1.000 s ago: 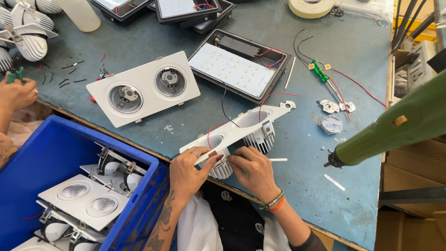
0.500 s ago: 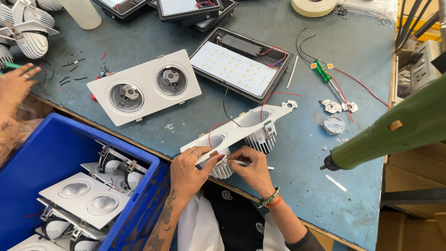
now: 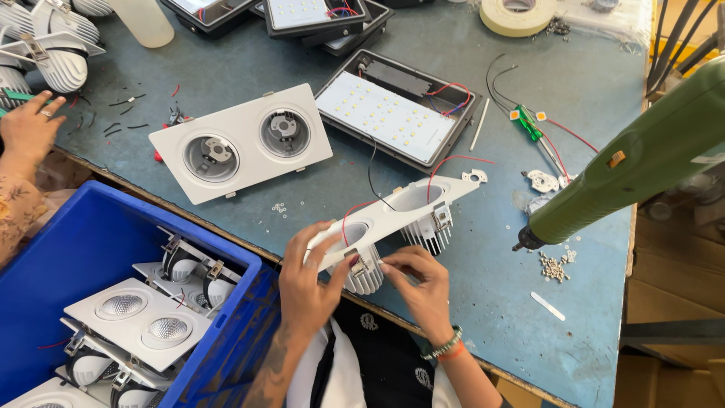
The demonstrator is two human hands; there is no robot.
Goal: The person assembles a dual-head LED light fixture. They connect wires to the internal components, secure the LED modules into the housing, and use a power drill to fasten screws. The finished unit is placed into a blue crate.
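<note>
A white twin downlight housing (image 3: pixel 411 208) with two finned heat sinks and red and black wires is tilted over the near edge of the table. My left hand (image 3: pixel 306 283) grips its near end from below and the side. My right hand (image 3: pixel 421 283) pinches at the nearer heat sink and its spring clip (image 3: pixel 361 266). A green hanging electric screwdriver (image 3: pixel 627 166) points down just right of the housing, untouched.
A second white twin housing (image 3: pixel 242 142) lies face up further back. Behind it lies an open LED panel (image 3: pixel 393 113). A blue crate (image 3: pixel 91 249) of finished fittings stands at left. Loose screws (image 3: pixel 555 264), a tape roll (image 3: pixel 517 15), and another person's hand (image 3: pixel 29 128) at far left.
The housing has been lifted and turned slightly in my hands, and my right hand's fingers have shifted onto the nearer heat sink. The other person's hand at left has moved onto the table edge.
</note>
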